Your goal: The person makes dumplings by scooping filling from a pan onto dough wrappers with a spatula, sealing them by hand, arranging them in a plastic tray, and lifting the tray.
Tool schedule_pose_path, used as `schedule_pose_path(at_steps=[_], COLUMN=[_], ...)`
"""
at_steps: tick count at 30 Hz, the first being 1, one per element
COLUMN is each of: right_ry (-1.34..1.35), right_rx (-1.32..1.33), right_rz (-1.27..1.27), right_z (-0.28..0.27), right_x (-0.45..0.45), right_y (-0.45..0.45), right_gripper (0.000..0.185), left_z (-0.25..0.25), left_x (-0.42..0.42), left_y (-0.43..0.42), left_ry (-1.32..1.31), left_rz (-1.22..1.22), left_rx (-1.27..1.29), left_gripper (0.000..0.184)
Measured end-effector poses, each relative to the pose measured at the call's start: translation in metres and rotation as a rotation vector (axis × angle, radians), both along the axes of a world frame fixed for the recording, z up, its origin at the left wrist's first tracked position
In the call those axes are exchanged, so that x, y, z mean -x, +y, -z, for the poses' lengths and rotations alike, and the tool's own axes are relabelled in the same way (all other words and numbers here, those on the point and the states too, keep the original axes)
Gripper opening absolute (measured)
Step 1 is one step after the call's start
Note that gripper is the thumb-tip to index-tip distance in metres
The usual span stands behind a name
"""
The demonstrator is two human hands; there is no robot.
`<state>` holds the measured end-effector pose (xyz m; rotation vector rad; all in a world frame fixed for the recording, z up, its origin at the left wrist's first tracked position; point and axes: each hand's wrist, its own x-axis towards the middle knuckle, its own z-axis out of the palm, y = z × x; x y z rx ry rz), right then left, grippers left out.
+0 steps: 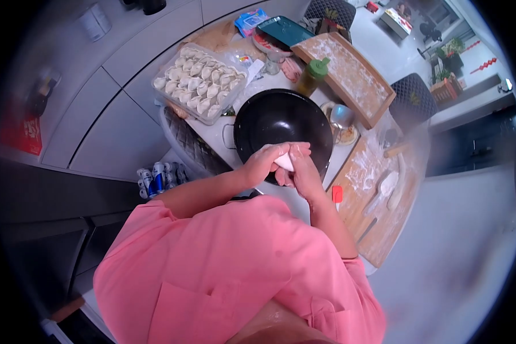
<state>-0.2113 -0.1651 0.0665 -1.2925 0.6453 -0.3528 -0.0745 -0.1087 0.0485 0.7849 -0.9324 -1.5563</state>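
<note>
Over the near rim of a large black wok-like pan (281,117), my two hands come together around a small white piece of dough (284,162). My left hand (262,163) presses on it from the left with fingers bent. My right hand (301,167) closes on it from the other side, its fingers partly overlapping the left ones. Flour marks both hands. Part of the dough is hidden by the fingers. The pan's dark inside shows only a bright reflection.
Left of the pan stands a clear tray of dumplings (200,80). A green-capped bottle (312,77) and a floury wooden tray (350,74) are behind it. At right lies a floured board (355,215) with a white scoop (384,189), a dough roll (397,180) and a red-handled tool (337,194).
</note>
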Motion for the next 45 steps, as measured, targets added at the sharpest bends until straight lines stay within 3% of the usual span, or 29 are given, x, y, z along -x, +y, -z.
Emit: schedule_pose_path(at_steps=[6, 13, 16, 18, 22, 25, 27, 31, 34, 36, 40, 45], right_ry=[0.044, -0.153, -0.151, -0.144, -0.162, -0.167, -0.176, -0.099, 0.011, 0.044, 0.13, 0.309], right_rx=[0.173, 0.312, 0.44, 0.54, 0.741, 0.635, 0.393, 0.357, 0.199, 0.275, 0.336, 0.509], right_rz=[0.03, 0.057, -0.015, -0.058, -0.068, -0.162, -0.165, -0.267, -0.314, -0.348, -0.367, -0.395], right_z=[-0.019, -0.021, -0.027, -0.022, -0.029, -0.025, -0.016, -0.014, 0.002, 0.026, 0.037, 0.051], right_x=[-0.005, -0.01, -0.013, -0.014, -0.026, -0.03, -0.031, -0.038, -0.052, -0.073, -0.14, -0.239], right_y=[0.006, 0.011, 0.009, 0.006, 0.008, 0.005, 0.002, -0.003, -0.004, -0.004, -0.005, -0.006], right_gripper=[0.051, 0.046, 0.044, 0.042, 0.041, 0.045, 0.048, 0.067, 0.053, 0.047, 0.041, 0.041], left_z=[-0.011, -0.018, -0.022, -0.018, -0.019, -0.014, -0.024, -0.014, 0.006, 0.009, 0.038, 0.064], left_x=[0.003, 0.009, 0.008, 0.005, 0.001, -0.005, -0.006, -0.004, -0.034, -0.057, -0.124, -0.221], left_y=[0.004, 0.013, 0.013, 0.008, 0.012, 0.019, 0.031, 0.037, 0.055, 0.059, 0.06, 0.066], left_ry=[-0.062, -0.178, -0.226, -0.38, -0.343, -0.402, -0.212, 0.005, 0.004, -0.073, 0.097, -0.203], left_rz=[-0.085, -0.225, -0.319, -0.463, -0.515, -0.549, -0.345, -0.524, -0.371, -0.431, -0.448, -0.705], left_rx=[0.101, 0.267, 0.376, 0.637, 0.682, 0.663, 0.249, 0.078, -0.044, -0.105, -0.116, -0.052], left_gripper=[0.051, 0.049, 0.047, 0.046, 0.045, 0.046, 0.042, 0.041, 0.036, 0.031, 0.026, 0.008])
